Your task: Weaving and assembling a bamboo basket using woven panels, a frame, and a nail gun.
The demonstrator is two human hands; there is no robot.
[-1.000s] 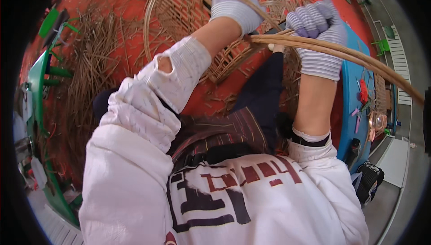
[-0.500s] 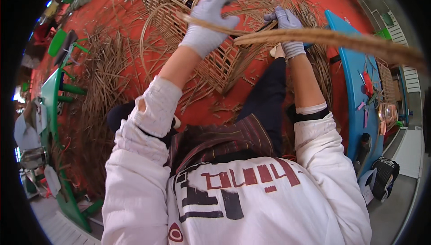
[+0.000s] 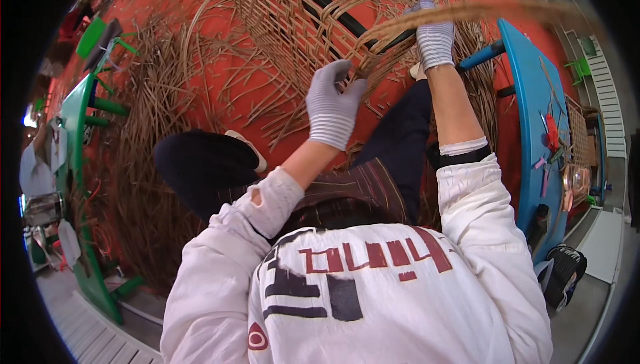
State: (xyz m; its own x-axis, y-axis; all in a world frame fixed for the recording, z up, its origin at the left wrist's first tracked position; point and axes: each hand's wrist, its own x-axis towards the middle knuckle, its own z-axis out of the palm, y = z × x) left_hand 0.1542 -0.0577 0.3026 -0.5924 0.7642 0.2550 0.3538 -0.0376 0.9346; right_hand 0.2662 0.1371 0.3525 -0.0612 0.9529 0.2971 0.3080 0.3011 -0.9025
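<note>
Your left hand (image 3: 331, 105), gloved: fingers curled on the woven cane frame (image 3: 293, 24); your right hand (image 3: 435, 41): fist closed around a cane strip (image 3: 493, 11).

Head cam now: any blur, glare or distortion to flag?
Head view: strong fisheye bend, black corners; the long tan cane strip is motion-blurred near the right hand; the left hand and woven cane frame are sharp; blown-out daylight at the left rim; soft, even light otherwise.
</note>
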